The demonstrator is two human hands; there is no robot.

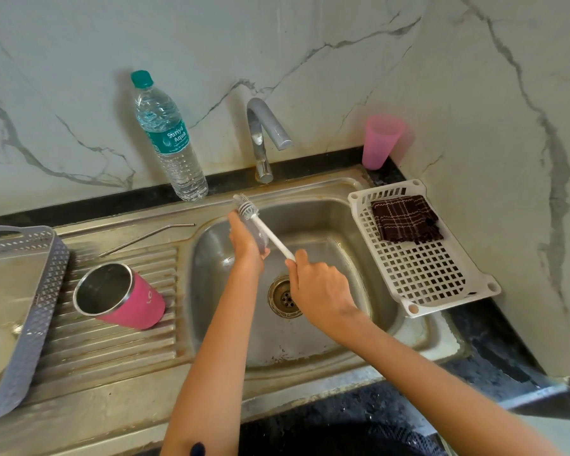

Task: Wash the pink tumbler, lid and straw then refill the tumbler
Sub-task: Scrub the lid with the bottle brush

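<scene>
Pink tumbler (135, 299), steel inside, lies on its side on the ribbed draining board (112, 343), mouth open. A bent metal straw (145, 236) lies flat behind it. The left hand (246, 248) holds the clear lid (261, 240) over the sink (326, 232), with a white brush (248, 210) at its top edge

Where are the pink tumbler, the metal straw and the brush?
pink tumbler (142, 299), head view, on its pink side.
straw (135, 241), head view, mid-shaft.
brush (247, 208), head view, on its bristles.
</scene>
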